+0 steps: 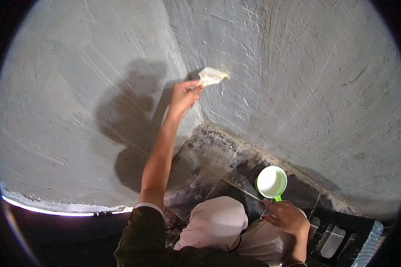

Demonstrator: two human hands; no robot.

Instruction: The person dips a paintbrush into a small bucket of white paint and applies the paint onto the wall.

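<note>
My left hand is raised to the corner of two grey walls, pinching a flat paintbrush coated in pale paint. The brush tip points right, at or very near the right wall; whether it touches is unclear. Low on the right, my right hand is at the handle of a light green cup, fingers partly hiding that handle. White liquid fills part of the cup. The wall strip beside the corner looks darker and glossier than the surface further right.
My knees in light trousers are bent over a dark, stained tiled floor. A black slotted plastic stool or crate stands at lower right. The left wall carries my shadow. A bright gap runs along its lower left edge.
</note>
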